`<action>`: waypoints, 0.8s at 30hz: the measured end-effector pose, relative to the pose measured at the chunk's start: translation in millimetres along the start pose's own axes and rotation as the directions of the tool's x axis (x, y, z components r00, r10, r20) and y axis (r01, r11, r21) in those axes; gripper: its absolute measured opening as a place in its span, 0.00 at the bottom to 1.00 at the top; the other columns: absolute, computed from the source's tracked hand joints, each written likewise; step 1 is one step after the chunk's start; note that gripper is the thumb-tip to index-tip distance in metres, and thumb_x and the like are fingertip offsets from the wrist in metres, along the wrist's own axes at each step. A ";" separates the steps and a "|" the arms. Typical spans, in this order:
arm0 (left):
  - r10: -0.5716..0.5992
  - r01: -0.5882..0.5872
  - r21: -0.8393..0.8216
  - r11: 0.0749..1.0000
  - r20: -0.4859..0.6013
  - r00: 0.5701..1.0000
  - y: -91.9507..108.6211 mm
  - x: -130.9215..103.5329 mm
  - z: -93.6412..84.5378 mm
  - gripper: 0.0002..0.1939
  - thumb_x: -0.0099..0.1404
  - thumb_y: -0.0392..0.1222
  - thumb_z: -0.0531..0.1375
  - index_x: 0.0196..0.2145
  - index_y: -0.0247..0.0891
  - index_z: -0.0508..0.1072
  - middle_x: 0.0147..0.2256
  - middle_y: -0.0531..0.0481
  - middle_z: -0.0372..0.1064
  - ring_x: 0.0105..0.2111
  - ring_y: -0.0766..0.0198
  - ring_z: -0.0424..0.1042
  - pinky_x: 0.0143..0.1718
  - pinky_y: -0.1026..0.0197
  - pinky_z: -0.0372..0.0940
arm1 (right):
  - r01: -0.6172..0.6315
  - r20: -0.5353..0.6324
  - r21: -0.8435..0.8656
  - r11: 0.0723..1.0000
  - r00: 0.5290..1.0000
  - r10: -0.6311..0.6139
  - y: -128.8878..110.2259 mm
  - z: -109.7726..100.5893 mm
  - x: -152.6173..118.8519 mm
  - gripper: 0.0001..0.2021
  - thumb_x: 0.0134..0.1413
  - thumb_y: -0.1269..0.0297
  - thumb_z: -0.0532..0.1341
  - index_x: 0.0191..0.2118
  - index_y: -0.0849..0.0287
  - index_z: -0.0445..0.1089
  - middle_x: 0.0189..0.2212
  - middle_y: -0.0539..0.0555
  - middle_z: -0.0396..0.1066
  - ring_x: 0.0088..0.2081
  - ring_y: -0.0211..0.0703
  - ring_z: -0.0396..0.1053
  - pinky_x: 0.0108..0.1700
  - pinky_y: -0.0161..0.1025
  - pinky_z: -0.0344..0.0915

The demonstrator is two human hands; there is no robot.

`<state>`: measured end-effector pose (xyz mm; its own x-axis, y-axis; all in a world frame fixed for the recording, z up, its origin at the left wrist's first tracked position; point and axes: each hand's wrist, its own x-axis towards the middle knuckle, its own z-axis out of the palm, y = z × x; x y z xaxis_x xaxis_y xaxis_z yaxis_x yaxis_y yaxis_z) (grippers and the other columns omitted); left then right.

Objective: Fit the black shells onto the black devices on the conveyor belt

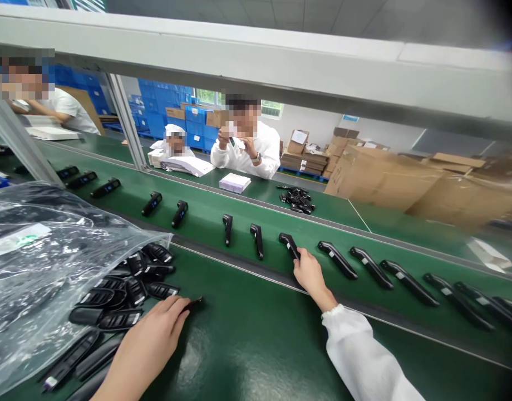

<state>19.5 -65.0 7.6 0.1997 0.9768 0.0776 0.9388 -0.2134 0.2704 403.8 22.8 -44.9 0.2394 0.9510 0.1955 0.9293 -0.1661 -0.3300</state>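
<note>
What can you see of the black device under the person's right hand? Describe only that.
The device is a slim black handheld unit, plastic by its look, bent at its far end like a handle with a head. It lies flat on the green belt, in a row of similar units. The right hand touches its near end with the fingertips, hiding that end.

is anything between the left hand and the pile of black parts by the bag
Nothing visible. The left hand rests on the green bench right beside the pile, fingertips on one loose black part.
</note>
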 end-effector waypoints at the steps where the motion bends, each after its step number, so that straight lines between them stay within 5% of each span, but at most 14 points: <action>1: -0.015 0.014 -0.076 0.997 -0.011 1.000 5.3 3.8 -3.1 0.24 0.69 0.52 0.45 0.48 0.42 0.75 0.50 0.43 0.74 0.49 0.49 0.74 0.46 0.51 0.71 | -0.011 -0.016 -0.021 1.000 1.000 0.010 0.2 1.1 2.1 0.19 0.60 0.75 0.54 0.56 0.70 0.64 0.48 0.67 0.72 0.50 0.56 0.70 0.50 0.44 0.65; 4: -0.069 0.071 -0.344 0.936 0.018 0.997 19.5 12.6 -11.7 0.23 0.67 0.58 0.49 0.47 0.43 0.73 0.48 0.45 0.74 0.45 0.52 0.75 0.46 0.53 0.71 | -0.031 -0.036 -0.041 0.999 0.999 0.029 2.3 0.6 8.5 0.18 0.61 0.75 0.53 0.55 0.71 0.65 0.47 0.68 0.72 0.49 0.56 0.70 0.51 0.45 0.65; 7: -0.083 0.141 -0.620 0.772 0.123 0.989 33.2 12.9 -15.6 0.20 0.66 0.59 0.53 0.47 0.43 0.69 0.46 0.46 0.74 0.42 0.56 0.75 0.45 0.57 0.71 | -0.032 -0.107 -0.002 0.999 0.994 0.031 0.0 -7.8 6.9 0.19 0.64 0.70 0.53 0.59 0.69 0.64 0.51 0.69 0.70 0.53 0.60 0.66 0.53 0.51 0.63; 10: -0.014 0.176 -0.823 0.539 0.201 0.980 47.0 7.5 -11.3 0.18 0.66 0.57 0.57 0.45 0.43 0.67 0.45 0.48 0.73 0.44 0.58 0.75 0.46 0.59 0.71 | 0.177 -0.296 0.245 0.953 0.950 -0.100 -20.3 -25.8 -12.3 0.18 0.65 0.61 0.55 0.57 0.62 0.67 0.57 0.65 0.66 0.60 0.59 0.59 0.60 0.57 0.57; 12: 0.018 0.193 -0.878 0.439 0.223 0.975 58.5 4.2 -6.0 0.17 0.65 0.56 0.59 0.44 0.42 0.67 0.43 0.49 0.72 0.42 0.59 0.75 0.45 0.59 0.71 | 0.358 -0.249 0.532 0.767 0.932 -0.263 -46.8 -40.2 -35.8 0.16 0.65 0.57 0.57 0.54 0.56 0.69 0.54 0.60 0.70 0.57 0.52 0.64 0.60 0.51 0.60; 14: 0.044 0.184 -0.891 0.416 0.222 0.974 71.8 2.0 -2.1 0.16 0.65 0.55 0.59 0.43 0.41 0.68 0.42 0.50 0.73 0.40 0.60 0.76 0.44 0.61 0.71 | 0.289 -0.026 0.808 0.512 0.887 -0.460 -78.7 -52.2 -62.9 0.18 0.63 0.56 0.60 0.56 0.53 0.68 0.49 0.56 0.73 0.47 0.46 0.71 0.52 0.45 0.67; 16: 0.075 0.165 -0.862 0.480 0.227 0.971 81.7 -0.5 -1.2 0.16 0.66 0.55 0.58 0.43 0.42 0.68 0.41 0.50 0.75 0.38 0.60 0.76 0.42 0.61 0.72 | 0.147 0.107 0.912 0.382 0.816 -0.568 -106.4 -58.8 -85.5 0.16 0.61 0.58 0.63 0.53 0.52 0.70 0.44 0.53 0.74 0.41 0.42 0.71 0.46 0.41 0.68; 18: 0.072 0.099 -0.753 0.650 0.191 0.979 80.2 -5.8 -2.7 0.17 0.67 0.56 0.56 0.47 0.43 0.69 0.44 0.47 0.76 0.41 0.57 0.77 0.42 0.59 0.72 | 0.044 0.171 0.941 0.336 0.794 -0.584 -120.3 -59.6 -95.2 0.12 0.59 0.59 0.64 0.48 0.54 0.72 0.38 0.51 0.73 0.38 0.40 0.70 0.43 0.38 0.67; 21: 0.063 -0.052 -0.359 0.932 0.019 0.998 45.8 -23.4 -3.6 0.24 0.65 0.57 0.56 0.56 0.48 0.69 0.56 0.46 0.70 0.53 0.48 0.72 0.52 0.50 0.70 | 0.013 0.173 0.932 0.363 0.863 -0.474 -106.9 -53.0 -77.8 0.11 0.57 0.59 0.64 0.44 0.54 0.72 0.36 0.50 0.71 0.38 0.41 0.69 0.42 0.38 0.66; 24: 0.050 -0.052 -0.036 0.998 -0.057 0.997 -12.3 -51.1 4.6 0.25 0.63 0.58 0.58 0.57 0.53 0.71 0.58 0.49 0.69 0.54 0.46 0.71 0.55 0.46 0.68 | 0.091 0.066 0.802 0.590 0.969 -0.239 -67.1 -41.1 -37.8 0.11 0.55 0.60 0.62 0.44 0.55 0.72 0.40 0.53 0.71 0.40 0.45 0.68 0.46 0.42 0.65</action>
<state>-0.9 -112.2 -4.1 0.2302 0.9621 0.1460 0.9162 -0.2648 0.3007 344.0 -12.7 7.9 -0.0088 0.9782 0.2076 0.3448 0.1979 -0.9176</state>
